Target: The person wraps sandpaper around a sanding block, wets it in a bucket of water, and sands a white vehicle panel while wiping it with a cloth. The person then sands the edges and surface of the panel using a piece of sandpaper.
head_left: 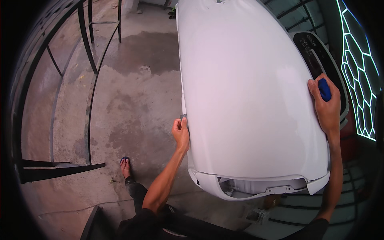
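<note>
A large, smooth white car body panel (240, 92) stretches away in front of me, with a recessed opening at its near end. Beside its left edge, the fingers of my left hand (181, 134) are pinched on a small dark grey flat piece (183, 117) that touches the edge. My right hand (329, 106) is closed around a blue pad (324, 90), perhaps a cloth or sponge. Its fingertips are at the panel's right edge, and part of the pad is hidden in the palm.
A black metal frame (90, 100) stands on the stained concrete floor (140, 100) to the left. Past the panel's right edge is a dark piece with a pale rim (340, 72). Farther right are glowing hexagonal light strips (362, 80). My bare foot in a sandal (125, 166) shows below.
</note>
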Motion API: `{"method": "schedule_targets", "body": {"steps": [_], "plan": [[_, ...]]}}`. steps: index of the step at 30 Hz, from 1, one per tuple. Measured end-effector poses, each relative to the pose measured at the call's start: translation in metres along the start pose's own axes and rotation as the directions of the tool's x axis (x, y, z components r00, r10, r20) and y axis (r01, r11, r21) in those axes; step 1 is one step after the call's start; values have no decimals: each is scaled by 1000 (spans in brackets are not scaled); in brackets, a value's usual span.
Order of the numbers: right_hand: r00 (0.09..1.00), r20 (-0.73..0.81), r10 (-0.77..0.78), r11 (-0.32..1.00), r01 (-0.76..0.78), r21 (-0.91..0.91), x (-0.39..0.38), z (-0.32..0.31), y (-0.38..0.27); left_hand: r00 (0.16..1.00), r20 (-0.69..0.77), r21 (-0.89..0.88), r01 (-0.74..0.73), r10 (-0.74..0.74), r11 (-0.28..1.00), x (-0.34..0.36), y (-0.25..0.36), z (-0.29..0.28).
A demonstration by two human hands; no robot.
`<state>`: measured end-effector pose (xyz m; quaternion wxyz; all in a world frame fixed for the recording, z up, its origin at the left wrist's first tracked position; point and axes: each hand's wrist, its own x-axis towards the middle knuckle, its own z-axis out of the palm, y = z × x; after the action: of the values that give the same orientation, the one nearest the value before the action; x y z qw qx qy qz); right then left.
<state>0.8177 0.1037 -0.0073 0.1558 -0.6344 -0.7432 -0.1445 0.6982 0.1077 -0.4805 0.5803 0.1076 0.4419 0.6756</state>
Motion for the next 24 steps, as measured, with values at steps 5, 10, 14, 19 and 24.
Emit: {"method": "schedule_targets", "body": {"steps": [5, 10, 14, 19, 24], "plan": [[999, -15, 36, 997, -36, -62, -4, -17, 6, 907, 153, 240, -420, 393, 875, -118, 4, -25], [1000, -7, -1, 1000, 1, -30, -2, -9, 3, 895, 135, 250, -445, 424, 860, -77, 9, -12], [1000, 0, -6, 1000, 6, -27, 3, 2, -2, 942, 126, 276, -333, 310, 902, 1, 25, -6], [998, -32, 46, 994, -49, -100, -4, -24, 6, 836, 278, 262, -541, 474, 799, -131, 36, -15], [1000, -19, 23, 998, -24, -64, 2, 0, 1, 834, 253, 290, -549, 490, 784, -38, 40, 2]]}}
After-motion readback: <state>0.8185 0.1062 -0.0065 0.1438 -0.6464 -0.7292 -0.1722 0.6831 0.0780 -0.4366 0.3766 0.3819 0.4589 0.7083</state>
